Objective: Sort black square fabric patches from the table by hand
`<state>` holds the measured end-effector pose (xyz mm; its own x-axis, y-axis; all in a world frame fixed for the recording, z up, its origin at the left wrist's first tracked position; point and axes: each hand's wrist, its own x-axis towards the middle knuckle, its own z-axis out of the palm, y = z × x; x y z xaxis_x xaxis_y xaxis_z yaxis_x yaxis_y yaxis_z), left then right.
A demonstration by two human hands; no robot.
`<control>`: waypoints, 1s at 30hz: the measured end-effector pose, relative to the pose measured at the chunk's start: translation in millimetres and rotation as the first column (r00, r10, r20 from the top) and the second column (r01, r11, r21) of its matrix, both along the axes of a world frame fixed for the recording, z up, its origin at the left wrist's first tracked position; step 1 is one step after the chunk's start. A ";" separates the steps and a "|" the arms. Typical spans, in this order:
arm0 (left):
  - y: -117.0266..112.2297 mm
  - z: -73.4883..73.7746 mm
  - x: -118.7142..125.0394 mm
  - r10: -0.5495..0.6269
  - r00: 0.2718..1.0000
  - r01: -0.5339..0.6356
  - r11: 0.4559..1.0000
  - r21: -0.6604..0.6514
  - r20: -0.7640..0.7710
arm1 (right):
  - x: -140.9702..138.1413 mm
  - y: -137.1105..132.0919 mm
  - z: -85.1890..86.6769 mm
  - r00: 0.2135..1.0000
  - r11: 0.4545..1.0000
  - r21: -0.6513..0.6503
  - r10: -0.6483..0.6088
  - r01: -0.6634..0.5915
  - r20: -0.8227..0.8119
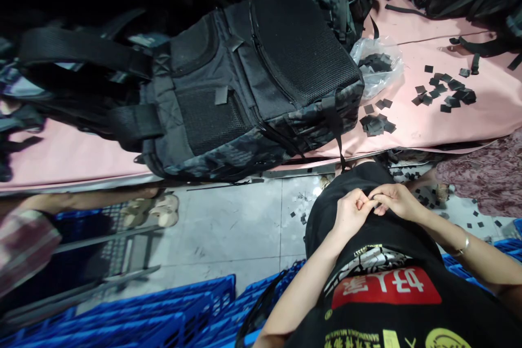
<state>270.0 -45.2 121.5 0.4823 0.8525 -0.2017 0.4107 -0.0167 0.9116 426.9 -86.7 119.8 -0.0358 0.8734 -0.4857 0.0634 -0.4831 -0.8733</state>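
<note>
My left hand (pixel 351 212) and my right hand (pixel 397 199) meet over my lap, against my black printed shirt (pixel 383 288). Both hands have their fingertips pinched together at the same spot, on something too small to name. A large black and camouflage backpack (pixel 244 81) lies on its side on the pink table (pixel 448 114) in front of me, its straps trailing left. Neither hand touches it.
A clear plastic bag (pixel 377 65) and several small black fabric squares (pixel 444 92) lie on the table to the right. More dark bags are piled at the back. Blue plastic crates (pixel 155 310) stand below left. Another person's arm (pixel 49 212) and patterned clothing (pixel 485 174) flank me.
</note>
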 end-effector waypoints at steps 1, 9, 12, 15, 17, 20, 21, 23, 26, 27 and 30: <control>0.1 0.0 -0.5 0.015 1.000 -0.015 1.000 -0.009 0.016 | -1.1 0.2 -1.8 0.999 0.999 0.012 -0.038 0.038 -0.003; -3.6 -3.3 -2.8 0.103 0.984 -0.087 0.990 -0.111 0.145 | -7.9 9.4 -4.1 0.985 0.979 0.113 -0.172 0.170 0.009; -3.5 -3.9 -1.6 0.181 0.964 -0.146 0.973 -0.178 0.194 | -10.7 12.0 -6.7 0.982 0.977 0.114 -0.185 0.181 0.031; -2.1 -1.6 0.0 0.264 0.930 -0.186 0.938 -0.293 0.256 | -14.8 13.9 -10.3 0.977 0.970 0.117 -0.213 0.212 -0.006; -0.8 0.4 0.6 0.323 0.904 -0.203 0.902 -0.382 0.281 | -17.6 14.7 -12.7 0.973 0.967 0.110 -0.222 0.229 -0.068; 0.7 2.3 0.6 0.405 0.868 -0.223 0.835 -0.503 0.289 | -20.2 14.6 -15.8 0.967 0.968 0.087 -0.226 0.237 -0.120; 1.1 2.7 0.5 0.424 0.858 -0.221 0.814 -0.538 0.290 | -20.4 14.2 -16.6 0.968 0.969 0.083 -0.223 0.234 -0.118; 1.5 3.2 0.5 0.454 0.840 -0.212 0.777 -0.593 0.296 | -19.9 13.0 -18.0 0.973 0.973 0.081 -0.210 0.218 -0.098; 1.5 4.2 0.6 0.485 0.818 -0.193 0.737 -0.647 0.309 | -18.0 11.4 -19.3 0.980 0.980 0.076 -0.177 0.184 -0.086; 1.4 4.6 0.6 0.494 0.811 -0.188 0.726 -0.661 0.312 | -17.5 11.2 -19.4 0.981 0.982 0.071 -0.168 0.175 -0.095; 1.4 5.6 0.4 0.507 0.803 -0.181 0.708 -0.682 0.313 | -17.1 11.0 -18.9 0.979 0.985 0.060 -0.150 0.159 -0.136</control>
